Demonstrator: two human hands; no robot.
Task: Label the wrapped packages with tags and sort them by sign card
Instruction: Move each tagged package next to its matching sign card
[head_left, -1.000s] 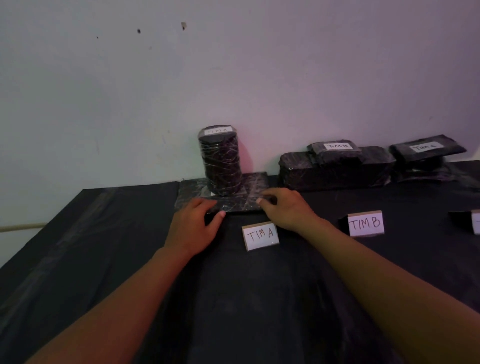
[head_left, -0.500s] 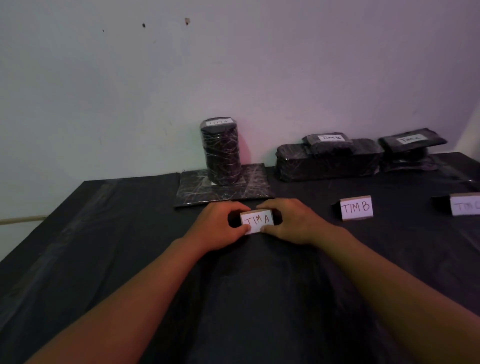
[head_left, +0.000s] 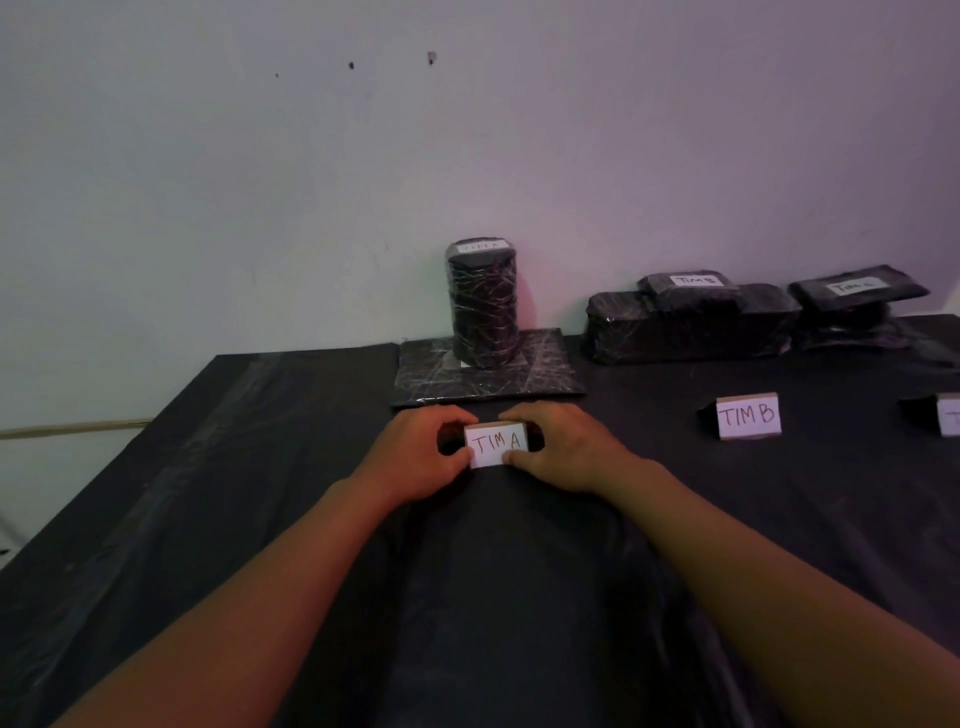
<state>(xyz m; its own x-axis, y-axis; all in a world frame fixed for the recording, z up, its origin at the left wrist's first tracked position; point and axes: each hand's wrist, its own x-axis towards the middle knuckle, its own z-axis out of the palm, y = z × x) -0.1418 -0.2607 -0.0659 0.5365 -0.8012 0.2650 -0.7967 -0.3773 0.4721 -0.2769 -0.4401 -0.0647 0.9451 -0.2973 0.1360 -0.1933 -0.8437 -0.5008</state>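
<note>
Pinching the TIM A sign card (head_left: 497, 445) from both sides, your left hand (head_left: 423, 457) and right hand (head_left: 558, 449) curl their fingers round its ends, just near of the flat wrapped package (head_left: 488, 376) carrying the tagged cylinder package (head_left: 482, 304) on the counter (head_left: 260, 519).

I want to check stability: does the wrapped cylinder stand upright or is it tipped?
Upright: the wrapped cylinder stands on end on the flat package, tag on top.

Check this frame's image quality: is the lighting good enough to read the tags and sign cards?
Head view: dim, with a purple cast on the wall at right. The TIM A card between the left hand and right hand reads clearly, as does the TIM B card; the cylinder's tag is too faint; the rightmost card is cropped.
</note>
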